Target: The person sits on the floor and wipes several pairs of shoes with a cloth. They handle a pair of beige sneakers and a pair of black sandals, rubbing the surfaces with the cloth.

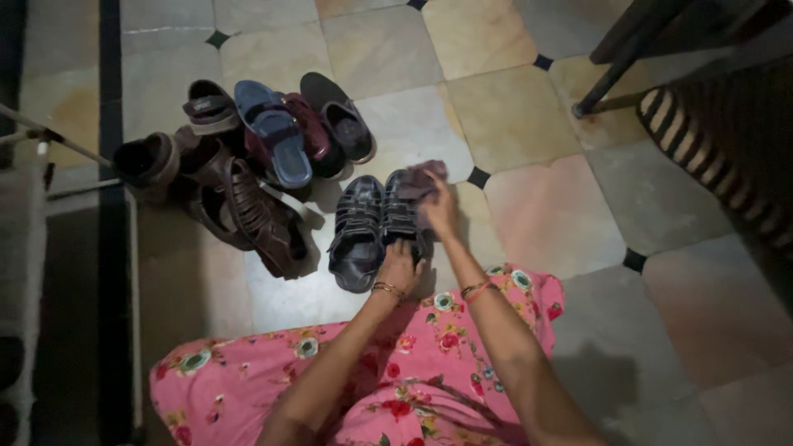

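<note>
— Pink flowered cloth over our knees [413, 372] sits closest to us, and just past it both our arms reach forward to the dark sandal [405, 216] on the tiled floor [512, 116].

— Which hand has it?

— Our left hand [400, 266] is at its near end, fingers curled down on the heel. Our right hand [438, 211] lies further along, fingers closed on a small cloth [426, 177] pressed against the straps.

— How does the sandal lie?

— Long axis straight away from us, toe far, heel near. Its mate [357, 235] touches it on the left, parallel.

— And around that?

— Further left we see a brown strapped sandal [263, 219], a blue slipper [273, 136] and other dark shoes heaped together. A chair leg [607, 83] stands well apart, upper right.
</note>
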